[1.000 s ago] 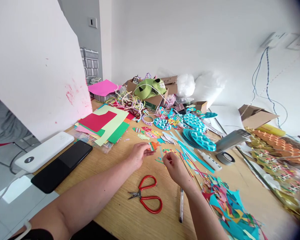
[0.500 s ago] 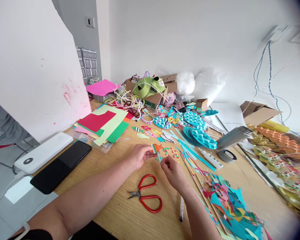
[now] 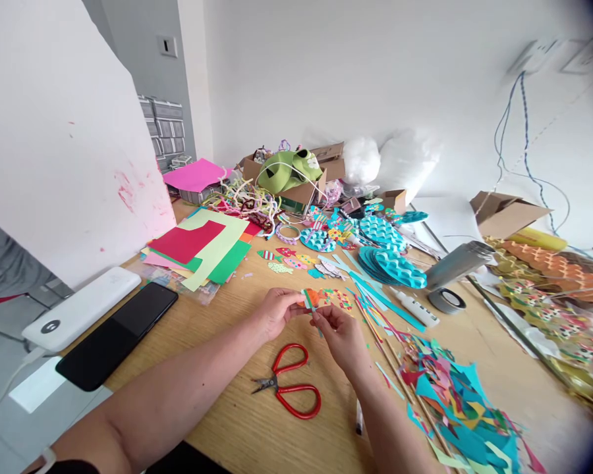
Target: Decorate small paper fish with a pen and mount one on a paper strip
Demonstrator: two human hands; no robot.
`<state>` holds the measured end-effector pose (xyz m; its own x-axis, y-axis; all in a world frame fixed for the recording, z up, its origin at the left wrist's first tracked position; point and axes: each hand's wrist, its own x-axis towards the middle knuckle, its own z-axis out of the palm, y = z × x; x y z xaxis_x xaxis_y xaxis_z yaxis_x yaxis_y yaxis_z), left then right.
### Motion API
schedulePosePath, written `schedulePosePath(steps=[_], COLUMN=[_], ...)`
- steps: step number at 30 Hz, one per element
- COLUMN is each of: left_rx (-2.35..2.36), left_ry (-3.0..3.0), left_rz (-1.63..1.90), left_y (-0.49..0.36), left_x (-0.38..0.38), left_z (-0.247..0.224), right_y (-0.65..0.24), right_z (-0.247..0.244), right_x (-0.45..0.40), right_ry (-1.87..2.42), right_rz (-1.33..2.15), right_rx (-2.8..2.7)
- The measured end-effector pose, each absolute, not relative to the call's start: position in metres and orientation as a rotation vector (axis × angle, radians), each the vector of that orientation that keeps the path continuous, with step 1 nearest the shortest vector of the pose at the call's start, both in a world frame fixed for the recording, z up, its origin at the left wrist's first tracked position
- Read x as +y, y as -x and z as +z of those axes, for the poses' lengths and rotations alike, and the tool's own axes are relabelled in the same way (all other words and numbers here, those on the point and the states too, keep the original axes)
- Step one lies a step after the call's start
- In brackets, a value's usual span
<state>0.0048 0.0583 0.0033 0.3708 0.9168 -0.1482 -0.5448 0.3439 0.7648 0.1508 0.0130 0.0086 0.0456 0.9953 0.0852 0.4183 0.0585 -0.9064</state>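
Observation:
Between thumb and fingers, my left hand point(image 3: 278, 312) pinches a small orange paper fish point(image 3: 311, 297) with a green and white band. My right hand point(image 3: 340, 332) is closed on a thin light-blue paper strip point(image 3: 319, 322), held against the fish's near edge. Both hands hover over the wooden table, fingertips almost touching. Below them lie red-handled scissors point(image 3: 291, 382), blades pointing left. Just behind the hands are tiny coloured paper pieces point(image 3: 343, 299). Several finished paper fish point(image 3: 286, 259) lie farther back.
Coloured paper sheets point(image 3: 202, 243), a black phone point(image 3: 118, 336) and a white power bank point(image 3: 82, 309) lie at left. Stacked blue wavy discs point(image 3: 393, 266), a glue bottle point(image 3: 418, 308), a steel flask point(image 3: 459, 263) and paper scraps point(image 3: 467, 408) occupy the right. A marker point(image 3: 359, 418) lies by my right forearm.
My right hand has brought the light-blue strip up to the orange fish, closing the small gap between the hands. The view has shifted slightly.

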Motion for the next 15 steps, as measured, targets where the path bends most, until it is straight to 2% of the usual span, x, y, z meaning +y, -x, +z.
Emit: schedulePosePath(steps=[15], left_rx=[0.712], left_ry=[-0.762], left_rz=[1.039], left_y=[-0.002], left_x=[0.064], left_z=[-0.005], right_y=[-0.159], right_z=[0.007], right_x=[0.013], right_ry=[1.468], right_rz=[0.750], right_rx=[-1.253])
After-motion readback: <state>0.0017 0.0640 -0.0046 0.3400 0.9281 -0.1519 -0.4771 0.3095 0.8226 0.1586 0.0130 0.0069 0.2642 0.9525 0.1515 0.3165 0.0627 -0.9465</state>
